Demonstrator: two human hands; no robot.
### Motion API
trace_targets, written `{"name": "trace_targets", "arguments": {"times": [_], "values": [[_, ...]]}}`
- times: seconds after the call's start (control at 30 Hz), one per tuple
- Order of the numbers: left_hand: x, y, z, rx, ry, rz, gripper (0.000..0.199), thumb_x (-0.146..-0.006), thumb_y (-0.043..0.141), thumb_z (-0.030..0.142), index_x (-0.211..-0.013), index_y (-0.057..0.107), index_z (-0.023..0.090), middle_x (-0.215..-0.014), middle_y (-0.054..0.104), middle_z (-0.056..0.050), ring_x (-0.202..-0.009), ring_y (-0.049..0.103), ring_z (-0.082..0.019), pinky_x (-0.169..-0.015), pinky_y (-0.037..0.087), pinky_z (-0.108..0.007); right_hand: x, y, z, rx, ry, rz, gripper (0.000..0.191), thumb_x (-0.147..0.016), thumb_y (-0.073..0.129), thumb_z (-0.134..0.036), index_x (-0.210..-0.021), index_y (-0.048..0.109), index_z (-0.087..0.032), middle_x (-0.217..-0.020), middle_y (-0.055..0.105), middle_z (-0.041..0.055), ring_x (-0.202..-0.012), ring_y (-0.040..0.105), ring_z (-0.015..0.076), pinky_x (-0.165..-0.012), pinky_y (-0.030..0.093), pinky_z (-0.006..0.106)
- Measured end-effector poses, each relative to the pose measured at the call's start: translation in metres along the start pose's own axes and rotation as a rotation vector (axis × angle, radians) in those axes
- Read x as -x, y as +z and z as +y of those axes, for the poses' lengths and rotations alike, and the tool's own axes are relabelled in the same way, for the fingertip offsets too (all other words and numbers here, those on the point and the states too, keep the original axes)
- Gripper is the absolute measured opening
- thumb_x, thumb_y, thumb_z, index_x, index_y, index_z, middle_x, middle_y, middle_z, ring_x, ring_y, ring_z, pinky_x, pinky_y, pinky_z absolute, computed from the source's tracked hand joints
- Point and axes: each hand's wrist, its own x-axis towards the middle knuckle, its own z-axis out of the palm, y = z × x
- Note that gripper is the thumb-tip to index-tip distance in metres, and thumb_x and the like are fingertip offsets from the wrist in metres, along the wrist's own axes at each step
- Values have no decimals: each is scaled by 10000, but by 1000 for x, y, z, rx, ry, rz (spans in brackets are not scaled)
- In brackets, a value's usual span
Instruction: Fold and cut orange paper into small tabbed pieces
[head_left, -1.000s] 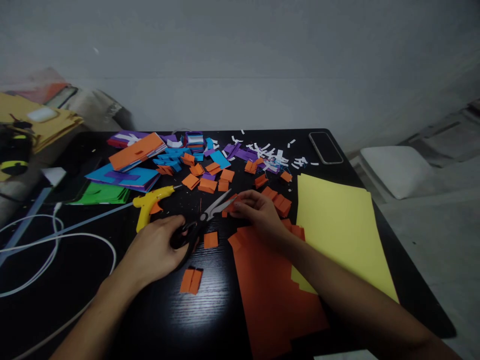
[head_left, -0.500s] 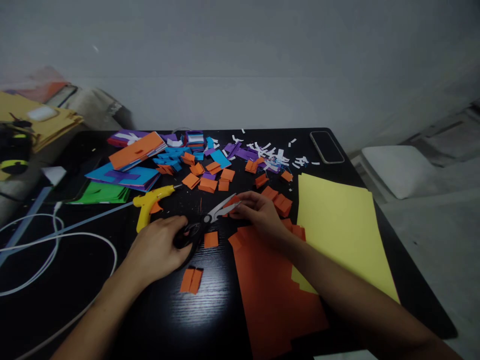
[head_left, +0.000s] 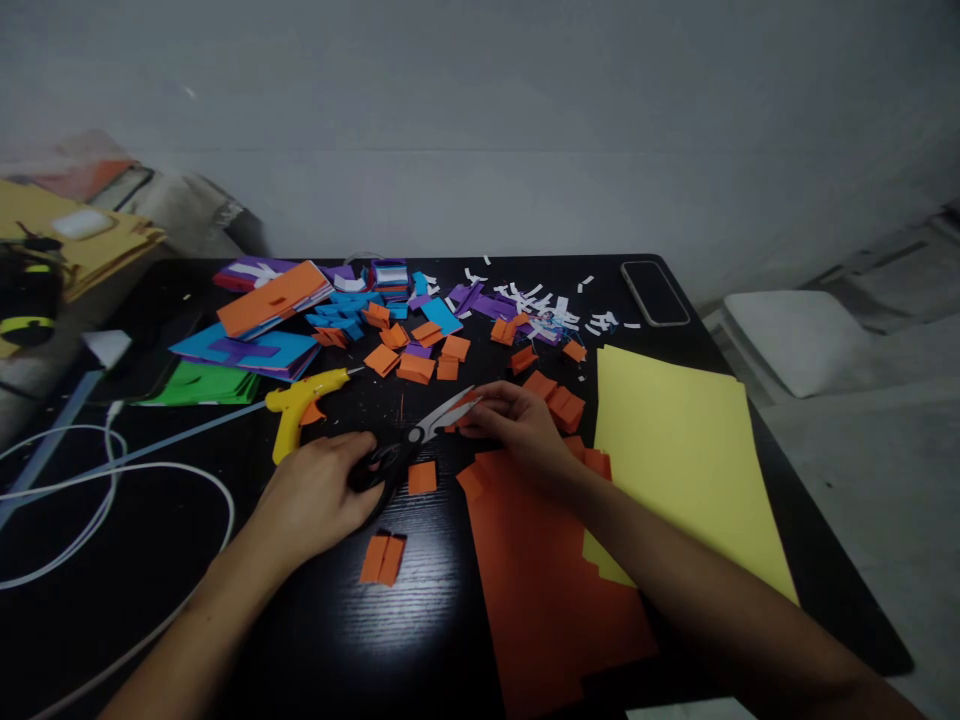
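My left hand is wrapped round the black handles of a pair of scissors, whose blades point up and to the right. A small piece of orange paper lies at the blades, pinched in the fingertips of my right hand. Beneath the right wrist is a large orange sheet. Nearer me on the table are an orange square and a folded orange piece. Several more folded orange pieces are scattered beyond the scissors.
A yellow glue gun lies left of the scissors. Yellow sheets are on the right, with a phone behind them. Coloured paper stacks, white scraps and a white cable also lie on the black table.
The scissor blades have drawn slightly closer together at the orange piece. Both hands stay in nearly the same place.
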Motion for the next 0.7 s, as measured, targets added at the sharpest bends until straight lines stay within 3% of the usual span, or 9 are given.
{"name": "trace_targets", "arguments": {"times": [0.7], "values": [[-1,1,0,-16,-1,2,276,-903,455,441,-839,593,211,-855,725,-93,-826,711,-298,-673,425,-341,0,-1,-1,1,8,-13,296,-737,902,-388,-899,710,-231,-852,800,-3,-748,781,159,-784,668,312]]}}
